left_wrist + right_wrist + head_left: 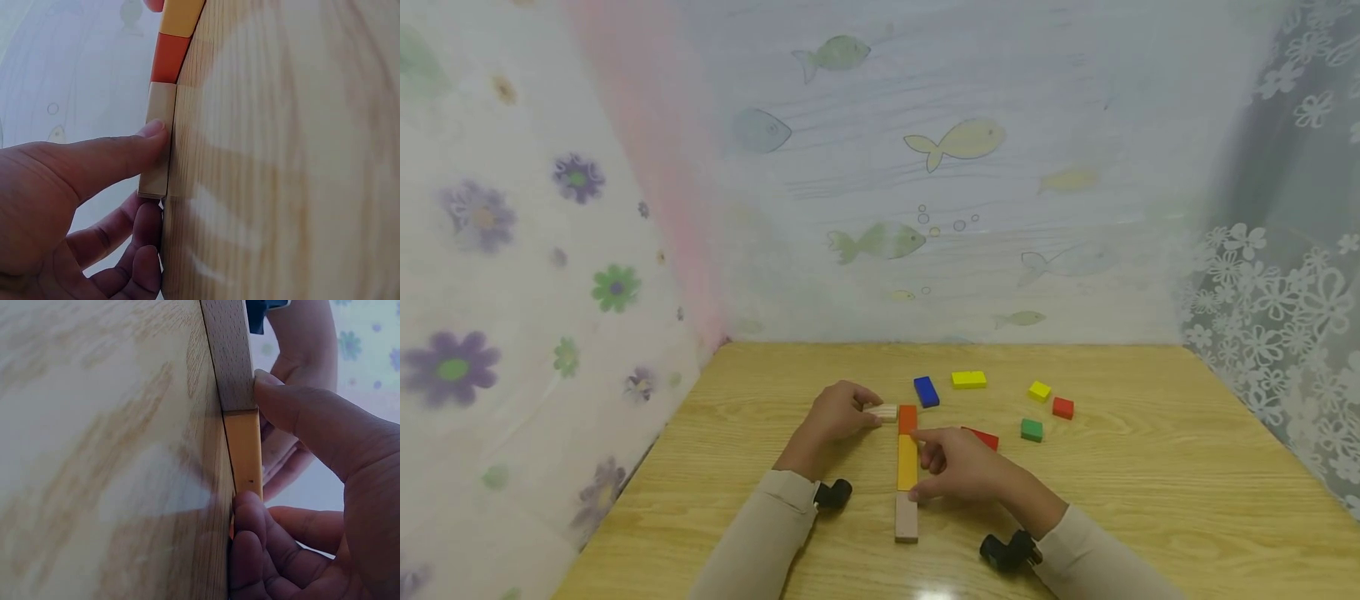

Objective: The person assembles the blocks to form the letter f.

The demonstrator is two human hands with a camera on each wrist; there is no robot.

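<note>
Our left hand (841, 410) pinches the pale block (883, 412) by its outer part, probably to leave its inner end free against the orange block (907, 418). Our right hand (964, 463), thumb and index spread, touches the line of orange block, amber block (907, 462) and brown block (906, 518), seemingly to steady it. Beyond lies the blue block (927, 392); our right hand partly hides the red block (985, 437).

The person wears light tan sleeves (758, 533). A small, bent black camera (833, 495) sits by the left cuff, another black camera (1006, 551) by the right.
</note>
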